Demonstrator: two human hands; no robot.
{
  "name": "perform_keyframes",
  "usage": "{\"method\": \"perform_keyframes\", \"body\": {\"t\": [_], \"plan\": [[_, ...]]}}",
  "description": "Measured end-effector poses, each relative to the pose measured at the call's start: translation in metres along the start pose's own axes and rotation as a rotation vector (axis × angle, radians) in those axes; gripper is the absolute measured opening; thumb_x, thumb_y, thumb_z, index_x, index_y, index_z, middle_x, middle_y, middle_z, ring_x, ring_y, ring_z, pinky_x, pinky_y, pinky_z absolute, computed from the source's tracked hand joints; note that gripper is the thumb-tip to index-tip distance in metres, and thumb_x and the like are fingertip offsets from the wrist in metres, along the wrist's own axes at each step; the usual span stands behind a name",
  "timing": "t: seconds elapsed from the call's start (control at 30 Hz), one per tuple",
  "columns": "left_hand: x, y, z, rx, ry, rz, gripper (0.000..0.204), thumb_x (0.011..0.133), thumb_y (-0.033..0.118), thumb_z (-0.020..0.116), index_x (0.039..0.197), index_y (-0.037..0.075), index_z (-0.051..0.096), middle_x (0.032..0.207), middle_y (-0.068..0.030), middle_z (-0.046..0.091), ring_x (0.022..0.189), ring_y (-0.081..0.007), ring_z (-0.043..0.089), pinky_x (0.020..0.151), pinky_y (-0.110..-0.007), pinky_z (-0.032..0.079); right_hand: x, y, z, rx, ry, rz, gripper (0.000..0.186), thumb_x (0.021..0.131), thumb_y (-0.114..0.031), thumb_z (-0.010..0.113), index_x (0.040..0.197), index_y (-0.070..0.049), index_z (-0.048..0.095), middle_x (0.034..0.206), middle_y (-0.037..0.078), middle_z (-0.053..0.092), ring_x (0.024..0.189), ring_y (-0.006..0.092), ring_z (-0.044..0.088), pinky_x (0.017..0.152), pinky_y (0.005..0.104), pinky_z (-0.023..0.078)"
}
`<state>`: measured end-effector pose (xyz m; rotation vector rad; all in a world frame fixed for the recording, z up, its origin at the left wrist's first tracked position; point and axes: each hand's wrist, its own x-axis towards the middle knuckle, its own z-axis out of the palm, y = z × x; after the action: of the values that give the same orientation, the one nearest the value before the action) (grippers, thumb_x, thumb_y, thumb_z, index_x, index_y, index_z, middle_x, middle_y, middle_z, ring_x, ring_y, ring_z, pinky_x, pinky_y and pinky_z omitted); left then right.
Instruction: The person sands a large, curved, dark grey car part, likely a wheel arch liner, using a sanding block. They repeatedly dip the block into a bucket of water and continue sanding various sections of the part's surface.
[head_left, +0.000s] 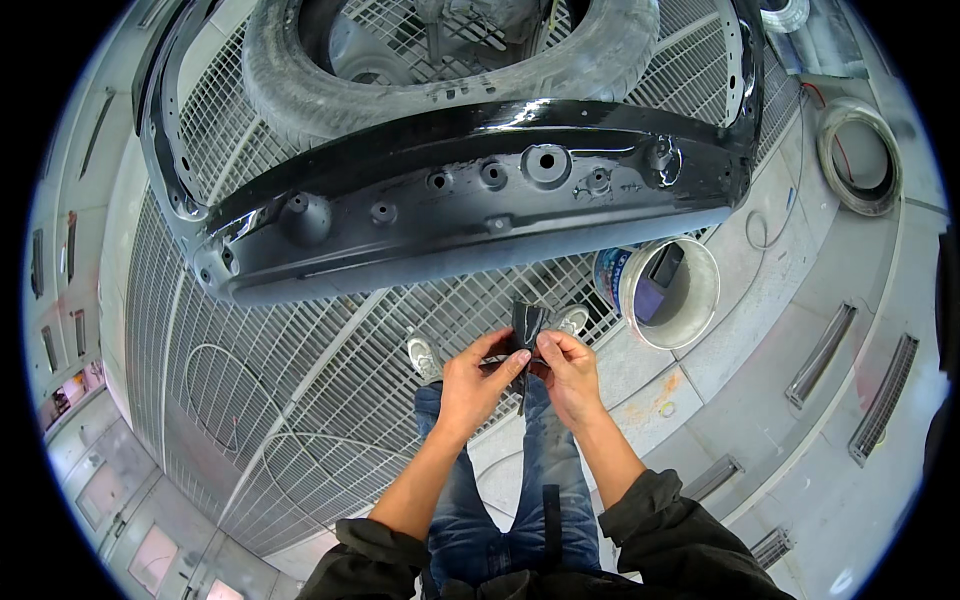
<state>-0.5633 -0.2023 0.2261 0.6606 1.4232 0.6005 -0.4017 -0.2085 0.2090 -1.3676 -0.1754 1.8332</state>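
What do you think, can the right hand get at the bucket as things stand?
Probably yes, by bending: nothing seems to block the bucket, though the right hand holds a dark piece.

A grey tyre (580, 65) sits over the metal floor grating (335, 325), with an open bucket (700, 292) by the grating's right edge.

A small black piece (529, 322) with a glossy face is pinched between the fingers of the left hand (478, 382) and the right hand (568, 378). Its upper part stands clear of the fingertips as a flat, dark flap, slightly wider at the top, with pale highlights along it. Below the grip, a narrow dark strip hangs down between the hands; the middle is partly hidden by the fingers.
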Motion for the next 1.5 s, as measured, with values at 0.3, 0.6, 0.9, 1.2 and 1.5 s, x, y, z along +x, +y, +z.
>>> {"method": "perform_keyframes", "body": {"t": [0.3, 0.6, 0.9, 1.2, 1.5], "plan": [[0.004, -0.017, 0.003, -0.413, -0.007, -0.202, 0.036, 0.104, 0.033, 0.063, 0.121, 0.002, 0.068, 0.108, -0.0069, 0.072, 0.092, -0.0143, 0.068, 0.084, -0.030, 0.055, 0.002, 0.000, 0.010, -0.095, 0.007, -0.023, 0.009, 0.100, -0.010, 0.065, 0.094, -0.004, 0.069, 0.088, 0.003, 0.070, 0.080, 0.0106, 0.067, 0.076, 0.0264, 0.057], [0.004, 0.004, -0.023, -0.605, 0.179, -0.428, 0.032, 0.105, 0.027, 0.057, 0.122, 0.001, 0.064, 0.106, -0.0083, 0.072, 0.088, -0.0182, 0.071, 0.077, -0.032, 0.058, 0.020, -0.011, -0.024, -0.462, 0.272, -0.133, 0.004, 0.092, -0.003, 0.062, 0.094, -0.002, 0.066, 0.082, 0.001, 0.067, 0.070, 0.0078, 0.062, 0.065, 0.0239, 0.049], [0.003, -0.002, -0.024, -0.557, 0.038, -0.315, 0.030, 0.106, 0.024, 0.056, 0.121, 0.000, 0.064, 0.105, -0.0061, 0.071, 0.089, -0.0146, 0.068, 0.080, -0.028, 0.055, 0.006, 0.002, 0.025, -0.669, -0.028, -0.125, 0.053, 0.102, -0.031, 0.061, 0.142, 0.004, 0.053, 0.126, 0.021, 0.067, 0.113, 0.0260, 0.066, 0.101, 0.0348, 0.049], [0.006, -0.002, -0.035, -0.326, 0.086, -0.180, 0.026, 0.097, 0.024, 0.069, 0.112, 0.003, 0.068, 0.098, 0.0003, 0.065, 0.090, -0.0090, 0.058, 0.082, -0.024, 0.046, 0.011, 0.014, 0.000, -0.091, -0.289, 0.287, 0.067, 0.106, -0.060, 0.039, 0.152, -0.011, 0.044, 0.140, 0.005, 0.058, 0.124, 0.0174, 0.056, 0.102, 0.0374, 0.046], [0.005, -0.002, -0.035, -0.261, 0.120, -0.119, 0.030, 0.099, 0.029, 0.071, 0.107, 0.001, 0.071, 0.100, -0.0002, 0.066, 0.095, -0.0100, 0.060, 0.087, -0.026, 0.047, 0.000, 0.000, 0.031, -0.300, -0.134, 0.061, 0.058, 0.106, -0.042, 0.053, 0.148, -0.003, 0.045, 0.139, 0.010, 0.054, 0.127, 0.0144, 0.051, 0.100, 0.0329, 0.047]]}}
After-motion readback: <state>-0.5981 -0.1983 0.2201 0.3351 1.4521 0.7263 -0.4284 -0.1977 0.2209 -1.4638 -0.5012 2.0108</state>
